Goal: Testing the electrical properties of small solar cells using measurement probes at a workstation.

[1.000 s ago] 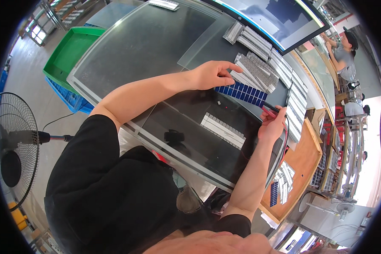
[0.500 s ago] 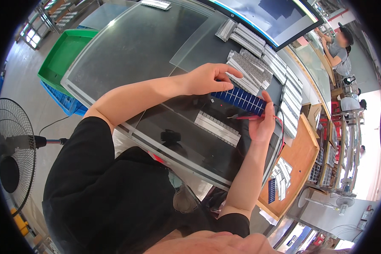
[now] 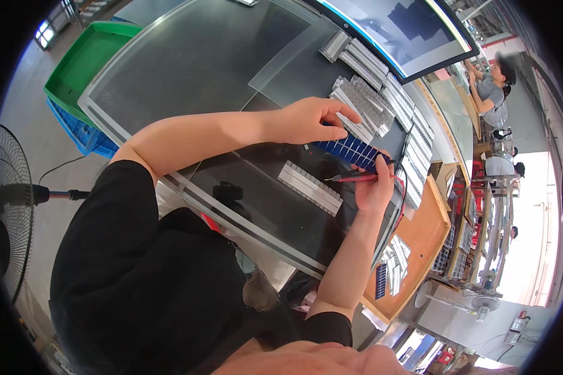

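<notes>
My left head camera, a wide fisheye, looks down from close above at my hands (image 3: 309, 120) and the surface (image 3: 187, 69).

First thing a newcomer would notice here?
Probably the blue gridded strip stretched between the left hand and right hand, with a red pen-like tool in the right. Next, the big lit monitor at the top, right of centre. Then the bright green bin, upper left, beside the table.
</notes>
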Motion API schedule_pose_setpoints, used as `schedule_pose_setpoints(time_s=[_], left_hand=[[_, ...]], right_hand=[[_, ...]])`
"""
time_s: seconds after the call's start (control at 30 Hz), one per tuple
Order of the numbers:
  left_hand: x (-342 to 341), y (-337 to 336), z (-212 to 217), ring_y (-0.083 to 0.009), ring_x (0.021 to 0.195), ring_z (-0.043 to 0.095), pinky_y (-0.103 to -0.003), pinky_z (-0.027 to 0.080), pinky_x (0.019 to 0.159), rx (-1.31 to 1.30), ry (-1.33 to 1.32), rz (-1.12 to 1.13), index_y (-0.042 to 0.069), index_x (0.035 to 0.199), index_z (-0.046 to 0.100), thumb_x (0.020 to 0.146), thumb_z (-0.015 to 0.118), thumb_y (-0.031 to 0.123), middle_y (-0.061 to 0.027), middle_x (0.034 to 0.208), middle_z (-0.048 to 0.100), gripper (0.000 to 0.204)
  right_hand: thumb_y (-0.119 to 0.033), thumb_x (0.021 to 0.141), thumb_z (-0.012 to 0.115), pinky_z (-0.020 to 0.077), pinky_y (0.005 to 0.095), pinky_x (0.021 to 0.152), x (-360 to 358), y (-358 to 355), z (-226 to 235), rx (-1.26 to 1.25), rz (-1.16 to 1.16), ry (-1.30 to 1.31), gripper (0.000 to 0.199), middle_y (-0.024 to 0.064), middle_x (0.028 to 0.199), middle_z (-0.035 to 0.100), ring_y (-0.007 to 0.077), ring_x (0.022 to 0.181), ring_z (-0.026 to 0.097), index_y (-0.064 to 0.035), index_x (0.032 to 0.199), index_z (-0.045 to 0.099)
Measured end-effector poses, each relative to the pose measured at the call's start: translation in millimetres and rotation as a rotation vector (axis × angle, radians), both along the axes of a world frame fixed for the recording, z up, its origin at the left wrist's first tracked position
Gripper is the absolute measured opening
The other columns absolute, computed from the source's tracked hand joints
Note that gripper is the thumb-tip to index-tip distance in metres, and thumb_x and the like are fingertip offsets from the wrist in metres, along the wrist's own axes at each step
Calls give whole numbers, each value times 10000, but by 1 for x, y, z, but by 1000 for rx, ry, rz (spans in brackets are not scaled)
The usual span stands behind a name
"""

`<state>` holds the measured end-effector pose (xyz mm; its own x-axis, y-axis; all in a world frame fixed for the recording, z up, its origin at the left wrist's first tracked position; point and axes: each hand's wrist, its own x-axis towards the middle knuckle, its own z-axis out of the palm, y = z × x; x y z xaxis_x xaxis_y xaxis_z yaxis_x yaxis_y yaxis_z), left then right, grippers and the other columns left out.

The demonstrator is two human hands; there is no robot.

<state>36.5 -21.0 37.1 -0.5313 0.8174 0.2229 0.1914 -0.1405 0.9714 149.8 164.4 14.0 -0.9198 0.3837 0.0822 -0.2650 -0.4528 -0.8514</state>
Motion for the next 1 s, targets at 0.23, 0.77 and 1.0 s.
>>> schedule_pose_setpoints(time_s=[0.23, 0.77, 1.0], left_hand=[[-1, 7, -15, -105, 783, 558, -226, 443, 712, 67, -217, -45, 58, 1196, 427, 815, 526, 58, -55, 915, 572, 394], [-2, 9, -22, -98, 788, 568, -214, 432, 673, 39, -421, -87, 79, 1209, 425, 821, 517, 74, -40, 874, 583, 398], [-2, 9, -25, -99, 794, 566, -222, 432, 679, 39, -515, -104, 85, 1211, 425, 828, 536, 113, -36, 886, 582, 400]], right_hand=[[-147, 827, 507, 407, 318, 587, -3, 6, -1, -25, -112, -11, 148, 46, 733, 530, 142, 590, 466, -44, 932, 491], [-177, 842, 491, 321, 240, 455, 6, 9, 11, -21, 54, 34, 156, 20, 641, 465, 90, 464, 375, -52, 928, 455], [-194, 851, 476, 318, 233, 435, 7, 9, 10, -12, 81, 39, 159, 21, 657, 488, 79, 451, 376, -60, 935, 465]])
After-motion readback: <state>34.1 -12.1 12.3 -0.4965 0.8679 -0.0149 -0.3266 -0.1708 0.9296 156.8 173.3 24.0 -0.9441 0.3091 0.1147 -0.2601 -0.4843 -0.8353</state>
